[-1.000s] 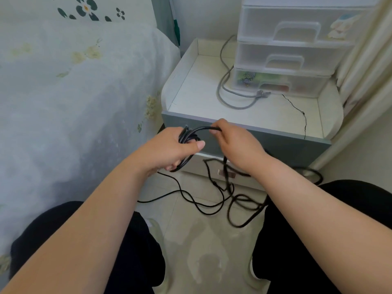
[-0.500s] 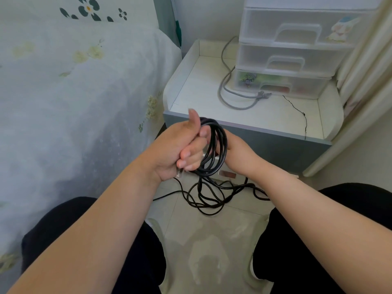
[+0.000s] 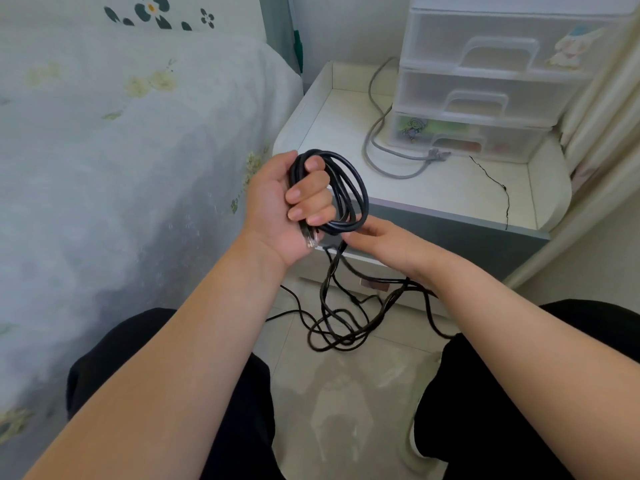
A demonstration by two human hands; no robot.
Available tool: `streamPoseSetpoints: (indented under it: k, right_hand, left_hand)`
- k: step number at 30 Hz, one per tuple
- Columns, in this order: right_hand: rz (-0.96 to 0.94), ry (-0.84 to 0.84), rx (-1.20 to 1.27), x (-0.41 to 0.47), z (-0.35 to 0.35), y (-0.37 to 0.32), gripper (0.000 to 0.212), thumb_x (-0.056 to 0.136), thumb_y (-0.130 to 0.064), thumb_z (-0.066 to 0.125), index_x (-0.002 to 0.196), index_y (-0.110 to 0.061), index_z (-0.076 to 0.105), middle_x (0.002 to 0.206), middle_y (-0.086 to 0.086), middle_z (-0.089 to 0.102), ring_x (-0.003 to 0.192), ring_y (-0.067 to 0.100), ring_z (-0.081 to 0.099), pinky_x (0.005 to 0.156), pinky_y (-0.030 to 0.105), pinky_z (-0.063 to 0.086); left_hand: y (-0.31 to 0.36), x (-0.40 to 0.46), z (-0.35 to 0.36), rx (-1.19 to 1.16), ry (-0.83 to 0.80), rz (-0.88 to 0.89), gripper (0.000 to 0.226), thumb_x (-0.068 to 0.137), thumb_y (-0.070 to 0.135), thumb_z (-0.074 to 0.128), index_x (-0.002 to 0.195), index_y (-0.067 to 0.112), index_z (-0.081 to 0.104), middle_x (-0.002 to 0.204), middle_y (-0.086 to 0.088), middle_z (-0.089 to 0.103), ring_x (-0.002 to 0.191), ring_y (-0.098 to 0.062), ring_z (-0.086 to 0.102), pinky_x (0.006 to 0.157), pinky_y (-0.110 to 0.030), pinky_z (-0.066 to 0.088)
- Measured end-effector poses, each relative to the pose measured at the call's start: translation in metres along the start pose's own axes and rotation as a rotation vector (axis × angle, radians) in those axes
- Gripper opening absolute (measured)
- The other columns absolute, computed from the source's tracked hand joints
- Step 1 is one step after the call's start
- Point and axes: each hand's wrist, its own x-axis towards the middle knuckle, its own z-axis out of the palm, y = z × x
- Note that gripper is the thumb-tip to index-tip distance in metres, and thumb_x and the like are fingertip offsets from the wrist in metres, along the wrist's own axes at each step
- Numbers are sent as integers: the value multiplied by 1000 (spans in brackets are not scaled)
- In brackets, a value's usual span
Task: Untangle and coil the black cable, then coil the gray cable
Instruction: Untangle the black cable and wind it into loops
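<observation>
Up front, the left hand (image 3: pixel 277 209) grips a coil of the black cable (image 3: pixel 346 192), fingers (image 3: pixel 308 195) curled through the loops, with a clear plug sticking out at the palm's six o'clock. Just at the coil's five o'clock, the right hand (image 3: pixel 384 242) pinches the strand leaving the coil; its fingertips are mostly hidden. Below, the loose cable hangs to a tangle on the floor (image 3: pixel 329 393). At one o'clock, well apart, the gray cable (image 3: pixel 377 147) lies looped on the worktop (image 3: pixel 450 188) beside a plastic drawer unit (image 3: pixel 485 84).
</observation>
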Motion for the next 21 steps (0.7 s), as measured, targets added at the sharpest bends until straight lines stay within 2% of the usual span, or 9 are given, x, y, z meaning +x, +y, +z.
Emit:
streamPoseSetpoints:
  k: [3,6,7,9,11,15,17,19,21]
  right_hand:
    - [51,-11,-245,1,0,4,29,91,-50,50,101,-28,68,102,-16,67,102,3,60,96,31,43]
    - [83,-142,-289,-4,5,-2,31,94,-46,49,90,-25,72,61,-28,59,61,-8,53,69,21,40]
    - [81,-191,-275,-5,6,-3,28,94,-42,52,92,-23,71,57,-29,58,57,-9,52,66,19,37]
    - [64,-263,-239,-5,9,-5,20,91,-34,60,103,-19,65,77,-23,70,74,-10,57,79,20,40]
    - [88,-270,-181,-4,7,-5,28,88,-32,64,110,-19,56,99,-11,73,97,3,61,94,28,43]
    - [152,-319,217,-12,1,-17,32,87,-32,63,110,-11,53,123,8,63,103,10,66,92,47,52]
    - [201,-327,264,-12,8,-28,28,91,-30,58,111,-10,54,126,14,59,117,22,59,94,54,49]
    - [188,-359,199,-15,20,-41,22,94,-29,53,111,-14,56,117,8,66,115,23,59,95,57,47]
    - [112,-366,259,-23,23,-40,31,97,-30,47,119,-10,56,119,1,67,115,23,59,101,47,44]
  left_hand:
    - [1,5,2,-8,24,31,34,98,25,22,72,14,41,36,8,31,24,-6,26,31,-18,22]
    - [1,8,3,8,57,78,35,98,24,23,71,14,42,36,9,30,24,-5,25,30,-18,22]
    - [1,8,2,10,80,99,36,99,24,23,70,15,42,36,9,30,25,-5,24,30,-18,21]
    - [3,10,1,0,142,153,35,98,24,25,69,15,42,37,9,29,26,-5,23,31,-19,21]
    - [8,13,-1,-24,203,216,33,95,22,26,67,15,42,37,9,28,27,-6,22,31,-19,20]
    - [27,20,-6,-147,288,347,33,94,22,29,64,16,43,40,8,28,29,-7,22,32,-19,20]
    - [33,21,-9,-154,347,393,35,96,25,32,64,17,43,41,8,29,29,-7,22,31,-19,21]
    - [31,22,-8,-76,399,410,37,99,30,33,65,18,43,41,8,28,30,-7,21,32,-20,22]
    - [23,25,-5,54,436,419,39,101,34,33,66,19,42,40,8,26,31,-8,19,34,-20,21]
